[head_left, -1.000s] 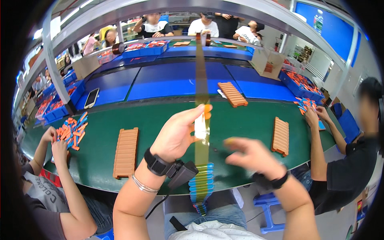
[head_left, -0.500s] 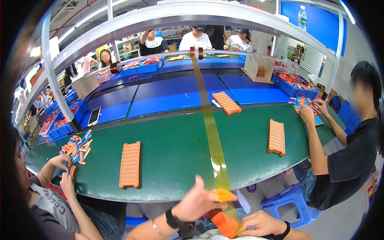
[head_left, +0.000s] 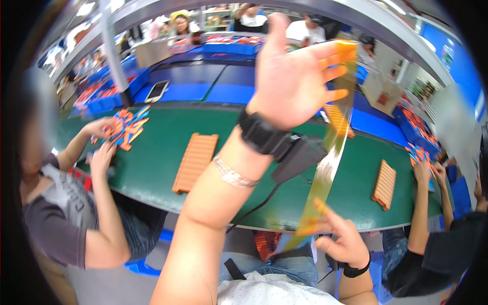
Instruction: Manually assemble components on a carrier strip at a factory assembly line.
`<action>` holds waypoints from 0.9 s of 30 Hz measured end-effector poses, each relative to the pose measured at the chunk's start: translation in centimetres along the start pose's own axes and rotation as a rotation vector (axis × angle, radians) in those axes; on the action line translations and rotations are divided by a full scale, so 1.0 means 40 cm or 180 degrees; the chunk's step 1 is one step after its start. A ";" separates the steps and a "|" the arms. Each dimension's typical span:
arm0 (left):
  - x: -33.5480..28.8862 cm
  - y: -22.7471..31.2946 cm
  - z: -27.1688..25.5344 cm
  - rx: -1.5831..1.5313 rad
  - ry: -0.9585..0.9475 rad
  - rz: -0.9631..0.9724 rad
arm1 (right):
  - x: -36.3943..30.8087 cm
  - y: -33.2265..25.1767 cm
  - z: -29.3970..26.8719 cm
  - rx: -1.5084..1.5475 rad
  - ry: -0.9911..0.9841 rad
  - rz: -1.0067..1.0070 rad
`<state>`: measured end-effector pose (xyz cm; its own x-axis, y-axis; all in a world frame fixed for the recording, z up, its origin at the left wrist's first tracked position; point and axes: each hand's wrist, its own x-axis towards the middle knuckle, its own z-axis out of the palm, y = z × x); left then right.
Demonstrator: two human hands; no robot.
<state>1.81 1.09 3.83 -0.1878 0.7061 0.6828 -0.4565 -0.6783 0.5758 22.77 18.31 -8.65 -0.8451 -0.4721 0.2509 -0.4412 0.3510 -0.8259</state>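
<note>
My left hand (head_left: 300, 76) is raised high over the table, palm showing and fingers spread. Its fingertips look yellow through a long strip of clear yellow tape (head_left: 333, 162), which they touch. Down toward my lap the strip slants to an orange-red ribbed block (head_left: 267, 244), partly hidden beneath the tape and the table edge. My right hand (head_left: 343, 241) is near the strip's lower part, its fingers stretched out and blurred against the tape. A black wrist strap with a dark device (head_left: 300, 157) and cable sits on my left wrist.
Orange ribbed slabs (head_left: 195, 162) lie on the green table (head_left: 244, 168), another (head_left: 385, 184) at the right. A phone (head_left: 157, 90) rests on blue matting. Co-workers sit on both sides, handling loose orange and blue pieces (head_left: 127, 127). A metal frame crosses overhead.
My left hand has risen from near the block to high over the table. The right hand's fingers have opened from a pinch at the tape's lower end. My view has shifted.
</note>
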 end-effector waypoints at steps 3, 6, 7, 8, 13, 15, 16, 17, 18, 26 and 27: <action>0.034 -0.035 0.033 0.0973 0.1194 0.0344 | 0.041 0.067 -0.008 -0.0365 0.0719 0.0304; -0.012 -0.017 0.073 0.1030 0.1464 0.0200 | 0.058 0.142 0.020 -0.0446 0.0905 0.0661; -0.001 -0.016 0.089 0.0997 0.1483 0.0162 | 0.051 0.160 0.015 -0.0759 0.1054 0.0545; 0.011 -0.017 0.102 0.0959 0.1499 0.0120 | 0.049 0.169 0.010 -0.1068 0.1212 0.0430; -0.027 -0.014 0.091 0.1146 0.1909 0.0428 | 0.064 0.173 0.027 -0.1522 0.1017 0.0326; -0.034 -0.010 0.101 0.1078 0.1752 0.0567 | 0.062 0.161 0.018 -0.1458 0.0891 0.0446; -0.040 -0.010 0.102 0.1058 0.1673 0.0637 | 0.060 0.156 0.014 -0.1424 0.0813 0.0558; -0.047 -0.012 0.098 0.1081 0.1725 0.0649 | 0.057 0.157 0.014 -0.1360 0.0845 0.0465; -0.052 -0.019 0.090 0.1346 0.1676 0.0831 | 0.054 0.160 0.015 -0.1330 0.0806 0.0449; -0.074 -0.040 0.012 0.3330 0.1316 0.1947 | 0.070 0.128 0.038 -0.1340 0.0762 0.0742; -0.073 -0.040 0.025 0.3163 0.1400 0.1925 | 0.069 0.126 0.034 -0.1364 0.0742 0.0772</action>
<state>3.95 -0.08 1.36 -0.5013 0.1049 0.8589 0.6245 -0.6432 0.4431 18.63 17.68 -12.82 -0.9610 -0.1619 0.2244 -0.2677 0.7487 -0.6065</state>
